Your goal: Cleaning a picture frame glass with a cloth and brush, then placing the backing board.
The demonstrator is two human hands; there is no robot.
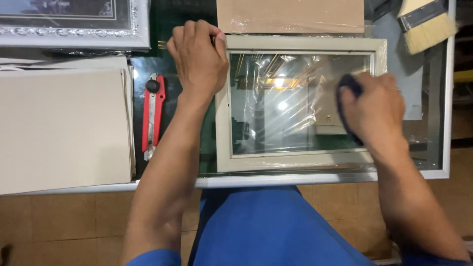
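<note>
A cream picture frame [222,133] with a glass pane [281,113] lies flat on the glass-topped table [320,178]. My left hand [199,59] presses down on the frame's upper left corner. My right hand [372,111] is closed on a dark blue cloth [349,84] and rests on the right side of the pane. The glass reflects lights and streaks.
A red utility knife [152,116] lies left of the frame. Beige cardboard sheets [61,130] cover the table's left side. An ornate silver frame [74,24] sits at the back left, a wrapped board [290,15] at the back, a paintbrush [426,24] at the back right.
</note>
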